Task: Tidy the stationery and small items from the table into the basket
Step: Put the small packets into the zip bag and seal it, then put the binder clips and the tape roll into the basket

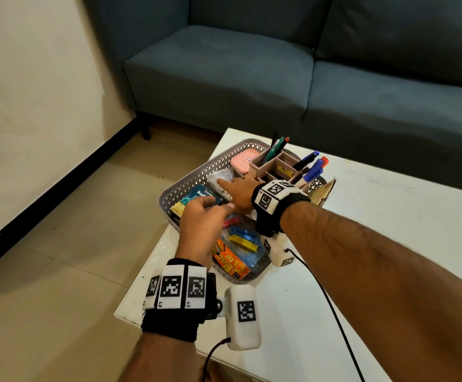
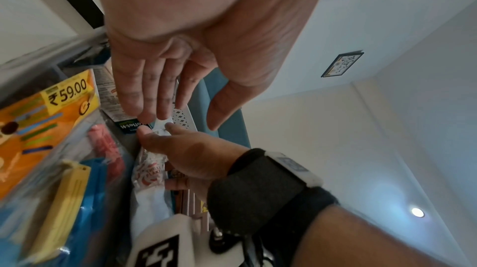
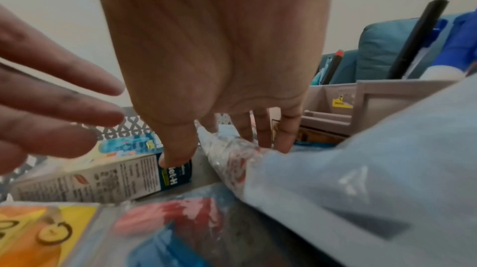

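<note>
A grey lattice basket stands on the white table. It holds a blue medicine box, a clear sachet packet, a pack of bag clips, a pink box and a pen organizer. My right hand reaches across the basket. In the right wrist view the sachet packet lies pinched between its thumb and fingers, with the thumb tip on the medicine box. My left hand hovers over the box with straight fingers that touch the packet's end.
A torn cardboard piece leans at the basket's right rim. A blue sofa stands behind the table. The table's left edge drops to tiled floor. Wrist-camera cables trail over the tabletop.
</note>
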